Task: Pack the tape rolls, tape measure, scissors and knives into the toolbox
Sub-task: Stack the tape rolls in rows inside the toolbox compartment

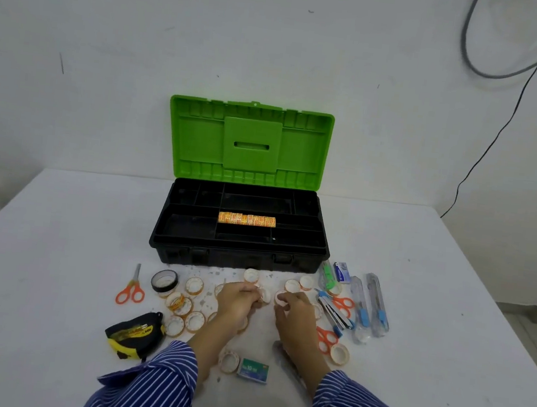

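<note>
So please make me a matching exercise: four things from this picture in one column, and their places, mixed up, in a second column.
Things:
1. row of tape rolls
2. black tape roll
3. tape measure
4. green staple box

Places:
A. between the two sleeves
B. inside the toolbox
C. table, near left, by the left sleeve
D. right of the lone orange scissors

Pairs: 1-B, 2-D, 3-C, 4-A

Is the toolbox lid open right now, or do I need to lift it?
Open. The green lid stands upright behind the black tray, whose compartments show, one holding a row of tape rolls.
</note>
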